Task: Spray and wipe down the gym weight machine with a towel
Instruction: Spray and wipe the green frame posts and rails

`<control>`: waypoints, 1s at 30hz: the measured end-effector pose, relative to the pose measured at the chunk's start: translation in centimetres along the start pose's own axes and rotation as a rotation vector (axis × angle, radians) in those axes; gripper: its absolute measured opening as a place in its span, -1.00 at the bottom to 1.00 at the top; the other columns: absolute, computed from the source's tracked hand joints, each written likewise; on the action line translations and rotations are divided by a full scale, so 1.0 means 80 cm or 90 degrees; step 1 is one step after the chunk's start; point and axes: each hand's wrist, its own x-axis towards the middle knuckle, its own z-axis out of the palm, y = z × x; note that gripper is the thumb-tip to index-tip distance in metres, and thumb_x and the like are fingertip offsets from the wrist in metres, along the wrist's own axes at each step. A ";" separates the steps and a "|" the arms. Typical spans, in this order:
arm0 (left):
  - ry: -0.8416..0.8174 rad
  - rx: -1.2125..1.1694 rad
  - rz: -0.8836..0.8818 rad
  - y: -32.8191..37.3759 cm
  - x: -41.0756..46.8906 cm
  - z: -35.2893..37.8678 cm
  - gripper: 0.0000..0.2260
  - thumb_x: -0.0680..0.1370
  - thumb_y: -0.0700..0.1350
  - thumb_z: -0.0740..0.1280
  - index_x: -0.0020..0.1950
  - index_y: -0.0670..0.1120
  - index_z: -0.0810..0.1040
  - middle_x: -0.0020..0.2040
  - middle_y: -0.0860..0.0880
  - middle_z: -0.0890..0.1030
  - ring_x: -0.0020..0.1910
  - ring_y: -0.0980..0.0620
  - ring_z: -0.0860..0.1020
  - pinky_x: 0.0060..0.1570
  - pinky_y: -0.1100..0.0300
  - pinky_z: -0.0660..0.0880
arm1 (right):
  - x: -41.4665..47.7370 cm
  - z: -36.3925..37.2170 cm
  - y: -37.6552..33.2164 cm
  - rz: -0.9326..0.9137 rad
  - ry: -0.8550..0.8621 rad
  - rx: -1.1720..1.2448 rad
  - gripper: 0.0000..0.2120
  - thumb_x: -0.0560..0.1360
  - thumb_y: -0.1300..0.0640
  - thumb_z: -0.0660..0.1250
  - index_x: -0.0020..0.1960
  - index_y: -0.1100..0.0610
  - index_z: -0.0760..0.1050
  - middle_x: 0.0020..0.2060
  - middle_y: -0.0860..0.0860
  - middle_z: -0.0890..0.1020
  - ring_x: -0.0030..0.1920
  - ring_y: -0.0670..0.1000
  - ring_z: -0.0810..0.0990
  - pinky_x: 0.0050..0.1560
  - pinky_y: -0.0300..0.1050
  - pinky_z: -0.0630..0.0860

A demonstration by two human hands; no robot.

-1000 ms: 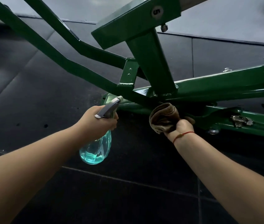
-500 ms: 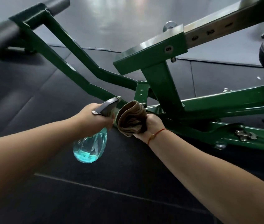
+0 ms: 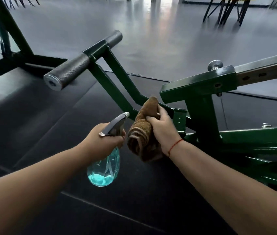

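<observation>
At frame centre, right hand (image 3: 163, 131) grips the bunched towel (image 3: 143, 134) against the machine's green arm (image 3: 112, 90), whose long axis runs toward 11 o'clock to the knurled handle (image 3: 69, 72); left hand (image 3: 103, 140), fingers wrapped on the spray bottle (image 3: 106, 165), sits just beside at 8 o'clock.

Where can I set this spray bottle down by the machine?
Bare mat left of the green arm, under the knurled handle; more mat below the bottle. Crowded right of the towel: frame tubes and a bracket.
</observation>
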 end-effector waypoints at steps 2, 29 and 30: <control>0.014 -0.042 -0.005 -0.009 -0.004 -0.005 -0.90 0.29 -0.17 0.37 -0.23 -0.10 0.63 -0.17 -0.21 0.66 -0.08 -0.28 0.62 -0.05 -0.16 0.58 | -0.003 -0.008 -0.004 -0.232 0.010 -0.209 -0.46 0.56 0.29 0.33 0.51 0.05 0.35 0.34 0.06 0.50 0.35 -0.04 0.46 0.42 -0.13 0.40; 0.104 -0.252 -0.032 -0.077 0.038 -0.047 -0.94 0.50 -0.36 0.37 -0.16 -0.25 0.60 -0.24 -0.26 0.62 -0.21 -0.34 0.58 -0.20 0.03 0.46 | 0.094 0.116 -0.065 -0.972 0.208 -1.005 -0.69 0.62 0.18 0.28 0.31 -0.02 0.59 0.36 -0.03 0.56 0.32 0.18 0.35 0.03 0.08 0.46; 0.102 -0.260 -0.040 -0.077 0.037 -0.047 -0.94 0.50 -0.36 0.37 -0.16 -0.26 0.59 -0.24 -0.27 0.61 -0.25 -0.28 0.56 -0.21 0.04 0.45 | 0.096 0.122 -0.060 -0.973 0.227 -1.013 -0.69 0.61 0.19 0.28 0.31 -0.01 0.59 0.35 -0.03 0.57 0.31 0.19 0.35 0.02 0.07 0.46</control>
